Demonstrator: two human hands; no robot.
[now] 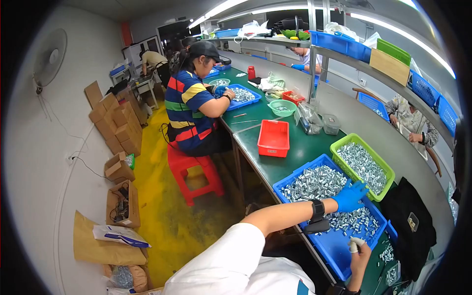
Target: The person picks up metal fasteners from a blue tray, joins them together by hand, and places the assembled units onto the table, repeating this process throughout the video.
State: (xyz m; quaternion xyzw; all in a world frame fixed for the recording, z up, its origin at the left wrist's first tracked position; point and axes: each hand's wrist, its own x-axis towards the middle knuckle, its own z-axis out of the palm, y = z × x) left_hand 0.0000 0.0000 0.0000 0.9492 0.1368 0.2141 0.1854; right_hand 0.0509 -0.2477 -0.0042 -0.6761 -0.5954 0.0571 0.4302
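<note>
left hand (350, 196): spread, no hold visible | right hand (360, 251): curled, grip can't tell | parts (315, 184): either side of left, nearer; axes jumbled

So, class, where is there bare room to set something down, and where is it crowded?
Bare: the green table between the red tray and blue tray; also the blue tray's near end, left of the right hand. Crowded: the rest of that tray, strewn with metal pieces, and the table's right side, holding a black cloth.

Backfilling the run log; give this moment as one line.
left hand: gloved, over metal pieces | right hand: at blue tray, grip unclear | green tray: filled
</note>
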